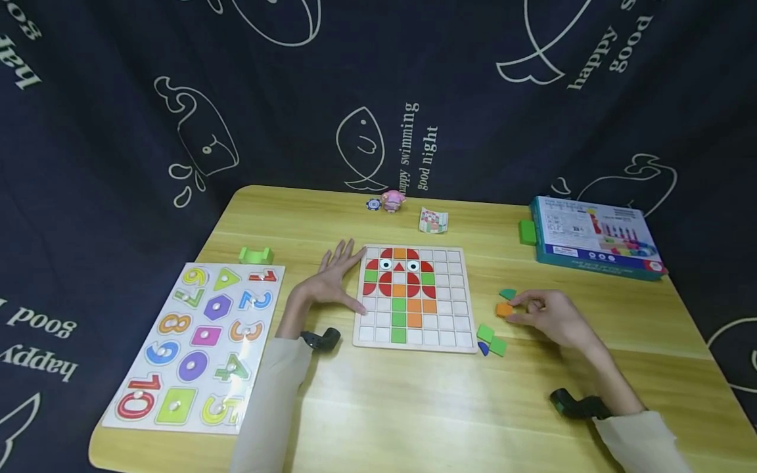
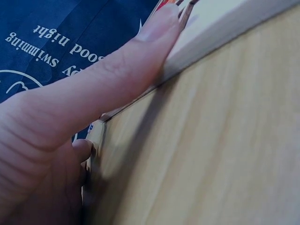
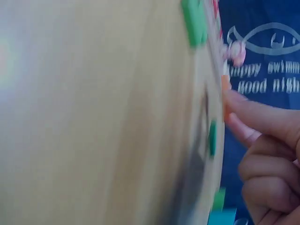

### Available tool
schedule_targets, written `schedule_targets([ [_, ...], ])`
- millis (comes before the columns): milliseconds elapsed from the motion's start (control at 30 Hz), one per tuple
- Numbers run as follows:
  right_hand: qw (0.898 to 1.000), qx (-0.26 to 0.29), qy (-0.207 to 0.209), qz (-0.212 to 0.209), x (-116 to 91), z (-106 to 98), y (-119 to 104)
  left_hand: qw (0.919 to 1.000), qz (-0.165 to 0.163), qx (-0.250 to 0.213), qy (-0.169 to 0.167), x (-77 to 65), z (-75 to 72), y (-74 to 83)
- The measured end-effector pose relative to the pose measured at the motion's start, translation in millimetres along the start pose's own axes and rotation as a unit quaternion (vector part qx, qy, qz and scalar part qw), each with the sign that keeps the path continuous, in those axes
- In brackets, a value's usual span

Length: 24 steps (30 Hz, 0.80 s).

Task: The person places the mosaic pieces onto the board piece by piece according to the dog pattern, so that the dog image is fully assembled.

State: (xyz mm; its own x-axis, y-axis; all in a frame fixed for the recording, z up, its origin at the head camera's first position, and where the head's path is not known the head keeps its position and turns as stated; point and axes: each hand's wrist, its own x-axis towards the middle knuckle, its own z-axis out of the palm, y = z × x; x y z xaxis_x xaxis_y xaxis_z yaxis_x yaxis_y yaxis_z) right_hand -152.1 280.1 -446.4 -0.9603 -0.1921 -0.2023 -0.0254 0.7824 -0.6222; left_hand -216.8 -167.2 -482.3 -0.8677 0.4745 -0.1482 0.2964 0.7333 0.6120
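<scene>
A square wooden grid board (image 1: 447,338) carries red, orange, green and white tiles, with two eye tiles near its top. My left hand (image 1: 333,279) spreads its fingers along the board's left side; its thumb (image 2: 136,61) touches the edge. To the right of the board, my right hand (image 1: 550,315) pinches an orange tile (image 1: 504,309) between thumb and finger. The right wrist view shows that orange tile (image 3: 225,86) held above the tabletop. Beside it lies a dark green curved tile (image 1: 507,293). Green square tiles (image 1: 498,345) and a blue curved tile (image 1: 483,348) lie nearer the board.
A number and shape puzzle board (image 1: 198,387) lies at left, with a green block (image 1: 256,255) behind it. Toward the back are a pink figurine (image 1: 393,201), a round chip (image 1: 373,204) and a pattern card (image 1: 434,221). A box (image 1: 597,236) and green block (image 1: 527,232) sit back right.
</scene>
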Motion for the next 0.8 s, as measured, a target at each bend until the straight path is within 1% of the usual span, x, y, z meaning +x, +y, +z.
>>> schedule_targets([
  [100,1.0,0.017,-0.011,-0.023,5.0,16.1,-23.2,1.0,-0.003,0.0,-0.002,-0.9,0.8,-0.7],
  [233,0.998,0.044,-0.034,-0.036,12.8,42.8,-57.6,1.0,-0.003,0.001,-0.003,-0.1,1.8,-1.4],
  [300,0.997,0.051,-0.041,-0.041,16.2,55.3,-71.0,1.0,-0.001,-0.002,-0.002,0.5,2.0,-1.4],
  [367,0.997,0.05,-0.04,-0.049,17.5,64.7,-80.8,1.0,0.002,-0.003,0.0,1.0,1.7,-0.6],
  [467,0.997,0.05,-0.029,-0.051,17.7,73.3,-88.1,1.0,0.002,-0.003,-0.002,0.8,1.5,0.2],
  [567,0.997,0.051,-0.019,-0.052,17.2,76.6,-89.5,1.0,0.001,-0.001,-0.003,0.9,2.0,-0.4],
  [700,0.997,0.057,-0.027,-0.049,18.1,77.7,-88.2,1.0,0.001,-0.004,-0.002,1.1,2.2,-1.1],
  [800,0.996,0.06,-0.034,-0.054,20.5,78.3,-87.5,1.0,-0.002,-0.005,0.0,1.0,2.1,-1.5],
])
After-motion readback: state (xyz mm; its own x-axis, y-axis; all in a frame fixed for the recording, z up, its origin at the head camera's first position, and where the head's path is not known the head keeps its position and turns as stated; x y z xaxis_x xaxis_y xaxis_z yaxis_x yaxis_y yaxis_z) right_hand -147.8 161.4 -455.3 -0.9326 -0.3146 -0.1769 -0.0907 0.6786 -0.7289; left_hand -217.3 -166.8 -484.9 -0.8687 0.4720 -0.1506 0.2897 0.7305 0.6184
